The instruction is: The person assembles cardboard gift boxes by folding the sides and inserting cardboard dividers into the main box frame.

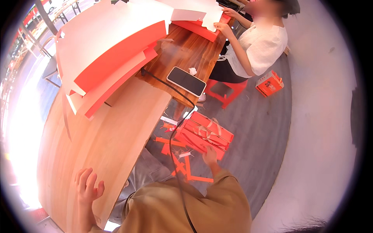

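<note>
Down to the right of the table, a stack of red boxes (221, 134) has tan ribbons lying across its top. My right hand (210, 154) reaches down to the stack's near edge, its fingers closed at the red rim; the fingertips are partly hidden there. Over the light wooden tabletop (105, 136), my left hand (88, 186) is raised with fingers apart and slightly bent, holding nothing. Farther up the table stands a large pile of red and white card sheets (120, 58), some with folded edges.
A phone (186, 81) and a crumpled white scrap (192, 71) lie on the darker table. A black cable (172, 143) hangs across the front. Orange paper strips (188, 169) litter the floor. A co-worker (268, 44) sits on a red stool (229, 93) near a red carton (269, 84).
</note>
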{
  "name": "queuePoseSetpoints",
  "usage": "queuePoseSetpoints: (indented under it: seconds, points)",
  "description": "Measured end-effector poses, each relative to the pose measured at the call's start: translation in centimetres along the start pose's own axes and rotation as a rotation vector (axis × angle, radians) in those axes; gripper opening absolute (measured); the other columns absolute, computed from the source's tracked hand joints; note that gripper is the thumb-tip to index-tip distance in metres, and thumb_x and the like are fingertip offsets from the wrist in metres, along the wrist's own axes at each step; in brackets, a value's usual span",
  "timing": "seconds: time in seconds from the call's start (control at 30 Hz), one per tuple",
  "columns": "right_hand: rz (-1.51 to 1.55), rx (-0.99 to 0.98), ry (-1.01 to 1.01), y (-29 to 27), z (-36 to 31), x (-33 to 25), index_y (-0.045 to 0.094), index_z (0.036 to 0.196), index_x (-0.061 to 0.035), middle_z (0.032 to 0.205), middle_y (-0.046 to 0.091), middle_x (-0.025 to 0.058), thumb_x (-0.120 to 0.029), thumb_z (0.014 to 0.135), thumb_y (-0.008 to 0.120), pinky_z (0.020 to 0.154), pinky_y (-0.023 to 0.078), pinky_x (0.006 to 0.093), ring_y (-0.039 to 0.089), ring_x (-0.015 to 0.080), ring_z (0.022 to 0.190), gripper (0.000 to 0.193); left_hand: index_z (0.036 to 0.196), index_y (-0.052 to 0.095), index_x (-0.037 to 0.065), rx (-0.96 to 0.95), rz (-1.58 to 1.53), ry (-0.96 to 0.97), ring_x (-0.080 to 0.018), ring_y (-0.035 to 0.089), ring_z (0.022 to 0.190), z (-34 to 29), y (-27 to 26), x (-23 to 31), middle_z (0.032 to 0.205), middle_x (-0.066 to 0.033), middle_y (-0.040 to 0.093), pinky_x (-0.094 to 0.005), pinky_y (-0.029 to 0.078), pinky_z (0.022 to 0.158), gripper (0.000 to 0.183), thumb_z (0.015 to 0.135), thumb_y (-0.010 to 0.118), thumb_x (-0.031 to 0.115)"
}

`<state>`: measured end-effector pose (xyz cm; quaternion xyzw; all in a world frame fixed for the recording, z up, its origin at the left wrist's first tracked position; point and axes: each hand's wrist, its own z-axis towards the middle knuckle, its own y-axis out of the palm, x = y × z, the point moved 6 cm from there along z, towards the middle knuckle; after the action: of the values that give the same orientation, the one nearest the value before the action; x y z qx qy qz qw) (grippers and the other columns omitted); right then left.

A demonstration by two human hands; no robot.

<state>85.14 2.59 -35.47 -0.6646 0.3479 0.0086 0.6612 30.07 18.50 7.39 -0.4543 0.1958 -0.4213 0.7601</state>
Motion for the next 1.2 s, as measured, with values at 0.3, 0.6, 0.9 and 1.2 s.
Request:
queuePoseSetpoints:
  seconds: [0.3,0.6,0.9,1.2]
  points:
    - [0.037,0.153,0.039,-2.6,1.0,0.7,0.07,0.12,-0.0079,0.118,0.071,0.0156,-0.016,0.092,0.066,0.083,0.057,0.0497,0.07,0.039,0.099,0.03,0.118,0.065,-0.003,-0.059,-0.063,-0.512,-0.0421,0.068,0.1,-10.9,2.9,3.5,0.118,-0.0246,0.067,-0.0482,0.055,0.083,0.033,0.086,0.069,0.005]
    - [0.079,0.4,0.188,-9.4,11.6,1.6,0.071,0.113,-0.006,0.114,0.07,0.0142,-0.015,0.095,0.067,0.089,0.056,0.0464,0.069,0.0359,0.105,0.021,0.123,0.063,-0.006,0.028,-0.01,-0.712,-0.0445,0.063,0.119,-14.3,4.2,4.2,0.132,-0.0267,0.061,-0.0504,0.051,0.102,0.034,0.09,0.065,0.002]
    - [-0.328,-0.057,0.1,-3.6,16.6,3.7,0.072,0.128,-0.0167,0.119,0.069,0.0095,-0.016,0.088,0.074,0.097,0.055,0.0485,0.067,0.0328,0.11,0.04,0.122,0.063,-0.006,-0.049,-0.038,-0.745,-0.0446,0.062,0.12,-14.2,4.0,3.8,0.132,-0.0269,0.061,-0.0509,0.05,0.103,0.033,0.09,0.064,0.0]
    - [0.12,-0.176,-0.037,-2.4,9.8,0.4,0.07,0.104,-0.0096,0.122,0.066,0.0116,-0.023,0.088,0.076,0.094,0.05,0.0515,0.064,0.0345,0.112,0.022,0.124,0.063,-0.007,-0.057,0.0,-0.777,-0.0446,0.061,0.121,-12.7,3.8,4.1,0.134,-0.027,0.061,-0.051,0.049,0.104,0.033,0.092,0.061,0.0]
